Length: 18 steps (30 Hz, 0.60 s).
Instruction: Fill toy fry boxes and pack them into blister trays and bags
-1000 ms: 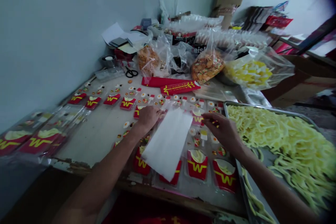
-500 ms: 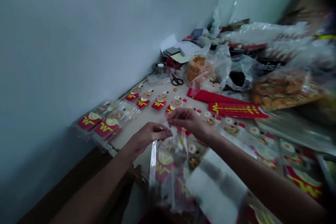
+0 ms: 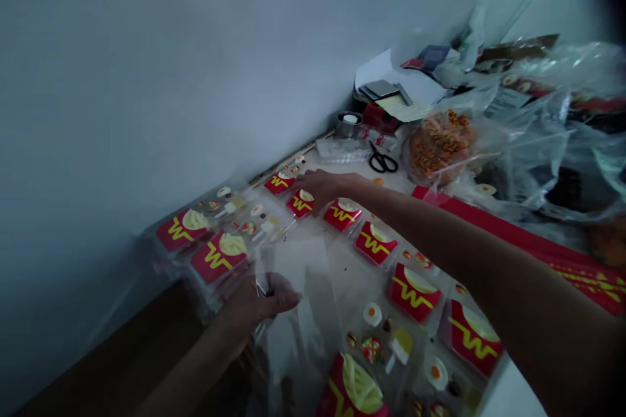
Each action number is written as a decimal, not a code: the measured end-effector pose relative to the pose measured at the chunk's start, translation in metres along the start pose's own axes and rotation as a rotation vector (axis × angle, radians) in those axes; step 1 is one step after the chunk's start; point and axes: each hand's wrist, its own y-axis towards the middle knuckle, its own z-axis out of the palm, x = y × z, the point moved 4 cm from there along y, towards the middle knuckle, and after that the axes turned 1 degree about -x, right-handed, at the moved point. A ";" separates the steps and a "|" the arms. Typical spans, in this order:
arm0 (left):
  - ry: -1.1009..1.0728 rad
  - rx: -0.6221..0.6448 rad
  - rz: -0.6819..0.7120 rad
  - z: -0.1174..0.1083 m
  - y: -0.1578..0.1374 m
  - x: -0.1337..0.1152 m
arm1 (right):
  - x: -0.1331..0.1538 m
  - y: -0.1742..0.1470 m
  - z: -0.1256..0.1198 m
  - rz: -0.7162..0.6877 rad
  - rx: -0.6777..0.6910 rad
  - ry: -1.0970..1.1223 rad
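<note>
My left hand (image 3: 249, 306) is closed on a clear plastic bag (image 3: 306, 332), its thumb lying over the film. The fingers under the bag are hidden. Stretched across the tabletop, my right hand (image 3: 320, 187) has its fingers bent down over a clear decorated case (image 3: 300, 203) in the far row. That case, shaped like a phone case, carries a red fries-box design with a yellow zigzag. Similar cases lie along the row, one of them (image 3: 376, 242) nearer to me. Two stacks (image 3: 220, 257) of such cases in clear film sit left of my hands.
A wall runs along the left table edge. Black scissors (image 3: 383, 159), a roll of tape (image 3: 349, 124) and papers (image 3: 415, 91) lie at the back. Bags of small orange pieces (image 3: 440, 143), clear plastic and a long red strip (image 3: 518, 228) crowd the right side.
My hands were together on a bag holding a decorated case. Now they are apart: the left holds a clear bag, the right has reached to the far row. The view has turned left.
</note>
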 end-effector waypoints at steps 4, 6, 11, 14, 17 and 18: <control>0.080 0.010 -0.006 -0.010 0.005 0.005 | -0.005 0.006 0.001 -0.005 0.040 -0.075; 0.095 0.017 0.026 -0.015 0.007 0.003 | -0.010 0.007 0.000 0.033 0.049 -0.098; -0.014 -0.072 0.069 -0.020 0.009 -0.005 | -0.016 0.015 -0.010 0.017 0.013 -0.190; -0.065 -0.142 0.027 -0.018 0.010 -0.004 | -0.018 0.014 -0.013 -0.015 -0.017 -0.120; -0.045 -0.191 -0.004 -0.016 0.012 0.002 | -0.021 0.005 -0.008 -0.027 -0.022 -0.022; -0.020 -0.191 -0.014 -0.015 0.013 0.005 | -0.023 0.002 -0.007 -0.024 -0.031 -0.011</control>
